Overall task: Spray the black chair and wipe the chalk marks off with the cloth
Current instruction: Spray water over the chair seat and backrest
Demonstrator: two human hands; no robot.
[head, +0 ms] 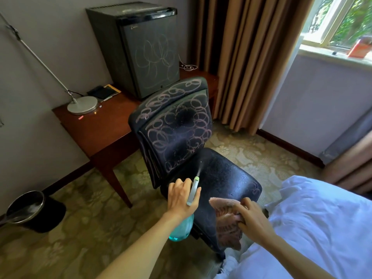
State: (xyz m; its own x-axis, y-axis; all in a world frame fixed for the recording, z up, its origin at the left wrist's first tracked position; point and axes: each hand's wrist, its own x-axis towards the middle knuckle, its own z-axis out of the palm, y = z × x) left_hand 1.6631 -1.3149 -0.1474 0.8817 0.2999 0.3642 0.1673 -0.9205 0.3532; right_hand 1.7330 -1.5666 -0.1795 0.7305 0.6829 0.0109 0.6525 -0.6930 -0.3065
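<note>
Left hand wrapped around a teal spray bottle, mist leaving the nozzle, right hand clutching a pinkish cloth on the seat's front edge, black chair covered in chalk loops, wooden desk behind, scribbled mini fridge, brown curtains.

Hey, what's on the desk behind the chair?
A chalk-marked fridge, a lamp base, a dark folder, chalk bits and a white cable. The chair back hides part of the desk.

The black chair bears looping chalk marks; pinkish cloth at seat's edge.
</note>
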